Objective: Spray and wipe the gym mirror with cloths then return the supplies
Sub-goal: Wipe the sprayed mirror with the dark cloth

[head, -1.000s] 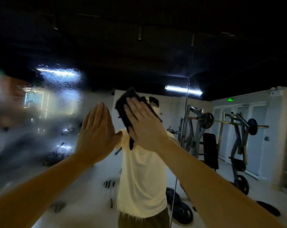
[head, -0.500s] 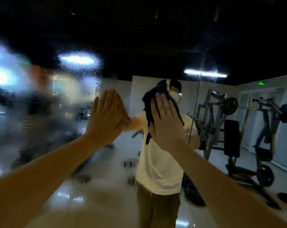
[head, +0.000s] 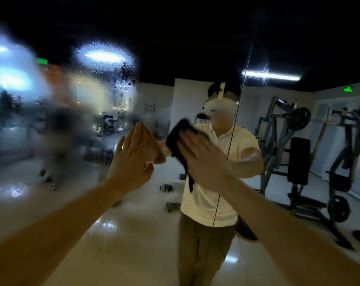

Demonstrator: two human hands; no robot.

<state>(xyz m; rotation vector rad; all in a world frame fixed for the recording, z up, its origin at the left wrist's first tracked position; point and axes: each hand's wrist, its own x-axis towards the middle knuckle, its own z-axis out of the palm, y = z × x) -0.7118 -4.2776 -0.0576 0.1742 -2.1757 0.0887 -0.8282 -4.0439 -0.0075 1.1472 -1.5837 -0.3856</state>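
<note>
Down and toward 5 o'clock the right hand (head: 206,159) has slid with the cloth (head: 176,139), so the reflected headset (head: 220,107), which the cloth covered half a second ago, now shows clear above it at 1 o'clock. The left hand (head: 131,162) has kept its place flat on the mirror (head: 51,203).

The right hand is smeared by motion. Its fingers (head: 188,136) lie straight and spread over the dark cloth, pressing it against the glass rather than gripping it. The cloth sits near the middle of the view. It sticks out past the fingertips toward 11 o'clock, and a narrow tail (head: 190,183) of it hangs below the palm at 6 o'clock.

At 9 o'clock from the cloth, just beside it but apart, the left hand has its fingers (head: 137,137) straight and close together, tips meeting their own reflection on the glass, holding nothing.

A wet, beaded patch (head: 104,85) blurs the mirror from 9 to 11 o'clock of the hands. A thin vertical seam (head: 230,145) between glass panels runs just at 3 o'clock of the right hand. Beyond it, toward 3 o'clock, the mirror reflects a weight machine (head: 296,145), with a light strip (head: 272,75) at 2 o'clock.
</note>
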